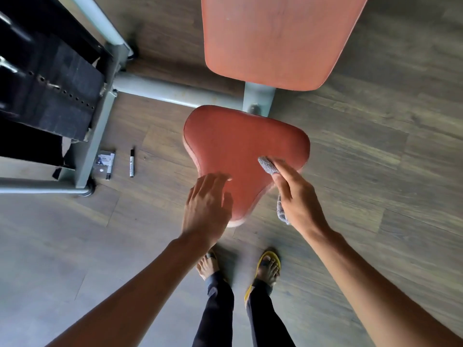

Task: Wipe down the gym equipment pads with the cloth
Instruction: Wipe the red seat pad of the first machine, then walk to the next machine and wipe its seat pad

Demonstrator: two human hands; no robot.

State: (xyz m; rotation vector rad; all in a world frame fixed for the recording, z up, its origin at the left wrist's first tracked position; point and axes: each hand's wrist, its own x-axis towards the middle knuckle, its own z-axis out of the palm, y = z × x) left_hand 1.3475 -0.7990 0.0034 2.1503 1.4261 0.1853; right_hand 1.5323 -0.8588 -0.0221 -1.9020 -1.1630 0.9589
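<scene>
A red-orange seat pad (pixel 240 146) with a rounded triangular shape sits in the middle of the view. Beyond it rises the matching back pad (pixel 278 41). My right hand (pixel 298 199) grips a grey cloth (pixel 267 166) and presses it on the seat pad's right part; a tail of the cloth hangs below the hand at the pad's edge. My left hand (pixel 208 204) rests with relaxed fingers on the near left edge of the seat pad and holds nothing.
The grey metal frame (pixel 172 92) of the machine runs left to a black weight stack (pixel 47 91). A black marker (pixel 131 162) and a small packet (pixel 105 162) lie on the wooden floor left of the seat. My feet in sandals (pixel 265 269) stand just below the pad.
</scene>
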